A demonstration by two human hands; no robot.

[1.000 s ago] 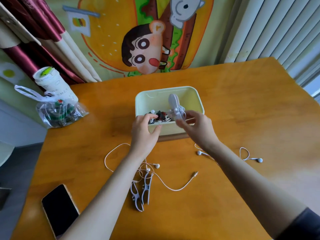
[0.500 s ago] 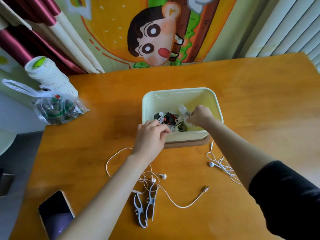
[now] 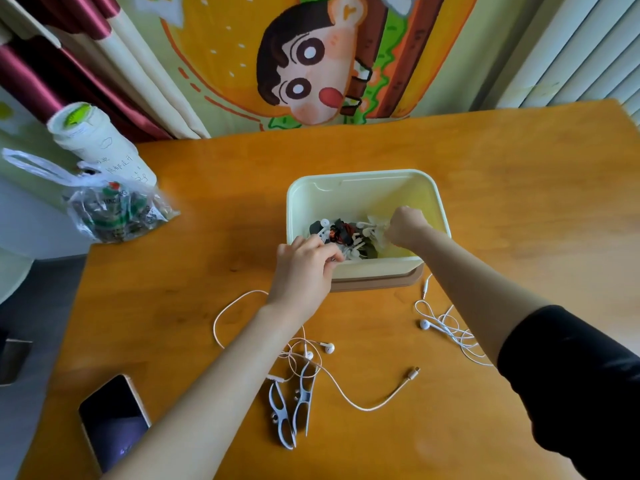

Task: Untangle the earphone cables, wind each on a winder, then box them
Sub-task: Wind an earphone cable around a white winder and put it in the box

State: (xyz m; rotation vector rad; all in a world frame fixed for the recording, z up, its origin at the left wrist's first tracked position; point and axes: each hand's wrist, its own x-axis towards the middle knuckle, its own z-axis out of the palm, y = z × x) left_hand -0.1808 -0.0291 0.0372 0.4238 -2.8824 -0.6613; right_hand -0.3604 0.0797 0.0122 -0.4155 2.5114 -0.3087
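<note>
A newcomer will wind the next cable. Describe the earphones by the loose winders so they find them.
Find the pale yellow box mid-table. Just nearer the person, white earphones tangle over two white winders. Unlike the other earphones coiled by the right forearm, their cable trails to a gold plug.

Bright, soft daylight comes in from the blinds [image 3: 571, 46] at upper right. It washes out the counter [image 3: 571, 237] on that side and throws a faint shadow left of the box [image 3: 360, 178]. The wide-angle lens bends the edges pretty hard, and the right hand [image 3: 403, 226] looks a bit smeared.
</note>
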